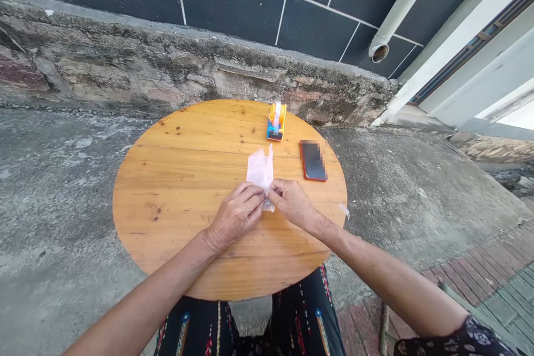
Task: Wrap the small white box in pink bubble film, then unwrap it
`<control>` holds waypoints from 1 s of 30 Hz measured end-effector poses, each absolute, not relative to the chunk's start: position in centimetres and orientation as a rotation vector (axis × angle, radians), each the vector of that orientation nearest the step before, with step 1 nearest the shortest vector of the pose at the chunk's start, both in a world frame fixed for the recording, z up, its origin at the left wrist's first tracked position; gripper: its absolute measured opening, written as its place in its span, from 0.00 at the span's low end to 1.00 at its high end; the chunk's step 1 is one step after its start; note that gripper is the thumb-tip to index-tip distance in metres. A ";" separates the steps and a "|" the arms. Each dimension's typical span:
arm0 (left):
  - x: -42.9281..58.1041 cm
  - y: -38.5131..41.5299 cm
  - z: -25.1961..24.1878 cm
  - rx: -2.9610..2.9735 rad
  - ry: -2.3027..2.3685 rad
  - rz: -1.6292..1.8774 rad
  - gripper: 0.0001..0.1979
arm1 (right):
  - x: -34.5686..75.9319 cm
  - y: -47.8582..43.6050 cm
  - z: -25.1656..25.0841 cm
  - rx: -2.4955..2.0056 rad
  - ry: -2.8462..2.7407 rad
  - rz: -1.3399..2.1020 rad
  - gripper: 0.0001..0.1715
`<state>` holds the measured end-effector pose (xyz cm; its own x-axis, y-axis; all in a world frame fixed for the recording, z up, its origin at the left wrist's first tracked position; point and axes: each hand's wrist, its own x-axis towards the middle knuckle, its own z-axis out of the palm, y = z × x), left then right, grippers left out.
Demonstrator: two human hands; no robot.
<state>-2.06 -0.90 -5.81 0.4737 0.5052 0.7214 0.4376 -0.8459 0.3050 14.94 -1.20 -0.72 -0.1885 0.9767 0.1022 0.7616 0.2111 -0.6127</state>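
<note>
A crinkled, translucent pinkish-white sheet [259,169] with a fine texture lies near the middle of the round wooden table [179,178]. My left hand [240,208] pinches its gathered near part from the left, fingers bent together. From the right, my right hand [289,199] grips the same gathered part between thumb and fingers. The two hands almost meet there. A small crumpled end of the sheet shows below the fingertips. Whether anything is wrapped inside cannot be seen.
A yellow and blue tape dispenser [276,122] stands at the table's far edge. To the right lies a phone [314,161] with a red edge. A strip of clear tape [344,211] hangs from the right rim. Beyond the table runs a stone-based wall [167,67].
</note>
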 end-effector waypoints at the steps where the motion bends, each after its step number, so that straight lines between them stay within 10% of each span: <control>1: -2.1 -0.9 -5.8 2.623 0.840 1.327 0.08 | 14.8 -1.3 -0.6 -1.616 -2.030 0.591 0.09; 17: -2.2 -1.2 -5.9 2.474 0.955 1.394 0.06 | 16.5 -1.5 0.3 -1.329 -2.099 1.079 0.15; 30: -2.6 -1.4 -6.2 2.333 0.857 1.427 0.13 | 15.1 -1.7 0.0 -1.581 -2.269 0.548 0.08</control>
